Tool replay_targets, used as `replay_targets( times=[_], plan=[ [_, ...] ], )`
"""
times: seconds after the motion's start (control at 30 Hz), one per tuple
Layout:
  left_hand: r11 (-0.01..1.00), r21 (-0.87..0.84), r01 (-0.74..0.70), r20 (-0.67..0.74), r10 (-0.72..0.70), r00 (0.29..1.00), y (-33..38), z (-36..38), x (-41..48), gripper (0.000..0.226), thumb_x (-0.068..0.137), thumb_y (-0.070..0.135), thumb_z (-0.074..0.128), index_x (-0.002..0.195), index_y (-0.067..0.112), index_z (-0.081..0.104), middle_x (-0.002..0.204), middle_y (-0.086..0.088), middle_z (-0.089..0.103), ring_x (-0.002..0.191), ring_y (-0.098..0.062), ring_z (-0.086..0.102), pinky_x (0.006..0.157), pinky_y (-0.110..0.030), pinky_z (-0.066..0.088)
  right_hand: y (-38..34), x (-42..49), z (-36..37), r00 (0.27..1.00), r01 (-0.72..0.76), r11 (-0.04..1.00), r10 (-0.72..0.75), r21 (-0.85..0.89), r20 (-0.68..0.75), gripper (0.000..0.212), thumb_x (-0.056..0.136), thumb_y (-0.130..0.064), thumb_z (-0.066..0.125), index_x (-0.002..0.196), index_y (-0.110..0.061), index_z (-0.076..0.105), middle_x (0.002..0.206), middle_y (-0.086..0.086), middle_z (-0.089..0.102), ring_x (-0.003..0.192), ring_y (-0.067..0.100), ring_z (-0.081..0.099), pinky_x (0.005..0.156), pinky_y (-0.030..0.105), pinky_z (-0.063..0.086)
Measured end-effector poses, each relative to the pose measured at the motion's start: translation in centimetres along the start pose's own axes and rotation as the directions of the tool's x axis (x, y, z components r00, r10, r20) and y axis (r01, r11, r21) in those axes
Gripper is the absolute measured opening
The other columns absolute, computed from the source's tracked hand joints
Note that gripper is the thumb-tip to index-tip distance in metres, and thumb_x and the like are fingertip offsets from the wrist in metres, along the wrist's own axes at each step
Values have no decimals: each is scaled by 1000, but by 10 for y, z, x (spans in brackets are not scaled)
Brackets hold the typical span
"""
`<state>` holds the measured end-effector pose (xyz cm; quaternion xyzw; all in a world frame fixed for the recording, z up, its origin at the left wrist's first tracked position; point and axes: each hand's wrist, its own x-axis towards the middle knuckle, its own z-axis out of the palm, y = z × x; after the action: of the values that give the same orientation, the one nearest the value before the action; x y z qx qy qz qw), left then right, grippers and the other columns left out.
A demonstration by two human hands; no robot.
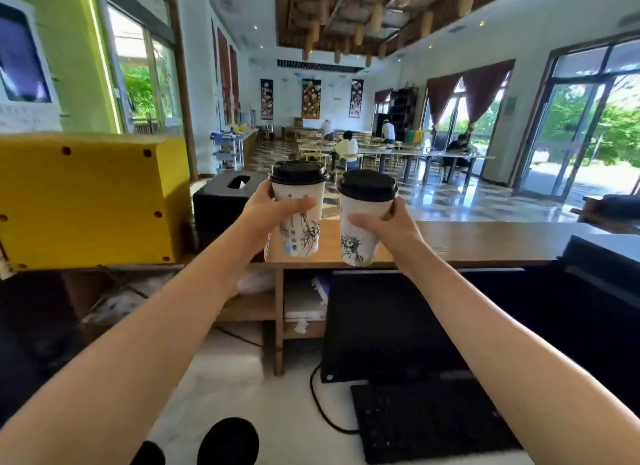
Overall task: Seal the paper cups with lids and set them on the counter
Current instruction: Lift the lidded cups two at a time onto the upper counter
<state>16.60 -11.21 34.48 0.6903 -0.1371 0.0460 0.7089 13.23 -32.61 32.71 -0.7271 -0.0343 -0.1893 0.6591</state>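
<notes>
I hold two white paper cups with black ink drawings, each capped by a black lid. My left hand (pixel 268 210) grips the left cup (pixel 303 229) around its upper half; its lid (pixel 298 175) sits level. My right hand (pixel 389 222) wraps the right cup (pixel 356 236), whose lid (pixel 367 186) tilts slightly toward me. Both cups are held out over the near edge of the raised wooden counter (pixel 485 238), side by side and a small gap apart. Whether their bases touch the counter I cannot tell.
A yellow box (pixel 90 198) stands on the counter at left, with a black tissue box (pixel 225 201) beside it. Below are a dark monitor (pixel 388 326), a black keyboard (pixel 429 423), shelves with papers (pixel 301 305) and two black lids (pixel 228 440). People sit at tables beyond.
</notes>
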Motion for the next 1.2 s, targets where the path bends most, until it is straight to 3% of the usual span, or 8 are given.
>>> replay_targets(
  times=[0.13,0.3,0.43,0.53,0.77,1.0,1.1,1.2],
  plan=[
    [1000,10,-19,-29,19,999,4,12,29,70,61,14,85,123,11,52,111,-8,68,99,-24,66,89,-46,53,-12,42,-8,1000,7,1000,-7,26,1,68,68,-15,82,124,-11,44,117,7,61,100,21,61,71,28,52],
    [998,58,19,-133,-11,991,-16,28,58,69,62,14,85,122,10,52,114,-9,66,101,-26,64,91,-46,52,7,87,-11,999,-32,999,33,23,-26,69,69,-15,82,127,-11,44,122,10,60,107,29,60,91,47,52],
    [997,64,33,-192,-20,981,-40,36,72,65,63,16,85,117,14,48,112,-6,64,94,-20,63,78,-36,53,33,108,-6,998,-47,999,47,2,-37,67,67,-17,82,123,-13,45,117,7,60,104,27,60,80,39,53],
    [998,47,45,-230,-33,973,-58,37,82,67,64,13,84,121,12,48,114,-7,64,103,-25,61,90,-43,51,53,119,-1,997,-69,997,68,-29,-26,68,67,-19,83,124,-16,45,116,5,60,103,25,60,76,35,51],
    [997,20,68,-336,-58,940,-87,33,103,80,64,11,84,132,13,42,125,-9,59,115,-27,55,99,-48,45,93,140,8,995,-101,993,100,-56,-31,70,64,-25,85,121,-20,45,117,3,59,103,22,58,74,33,49],
    [993,112,-23,-332,59,942,-104,33,111,81,68,15,82,135,17,38,131,-6,55,119,-23,52,96,-40,46,119,149,19,996,-81,995,79,-53,-34,75,65,-27,84,126,-20,40,119,4,55,107,23,56,82,37,52],
    [992,120,-44,-324,81,943,-110,33,111,82,69,17,81,137,19,35,133,-4,53,121,-21,51,100,-43,44,123,148,22,997,-68,995,65,-71,-42,80,67,-30,82,132,-20,37,119,2,55,107,22,55,82,36,51],
    [985,166,-44,-332,98,938,-112,33,111,80,69,20,81,135,21,35,133,-3,52,121,-21,50,100,-41,44,124,147,22,997,-74,993,71,-93,-36,82,69,-31,81,135,-19,35,123,4,54,111,23,54,91,42,51]
  ],
)
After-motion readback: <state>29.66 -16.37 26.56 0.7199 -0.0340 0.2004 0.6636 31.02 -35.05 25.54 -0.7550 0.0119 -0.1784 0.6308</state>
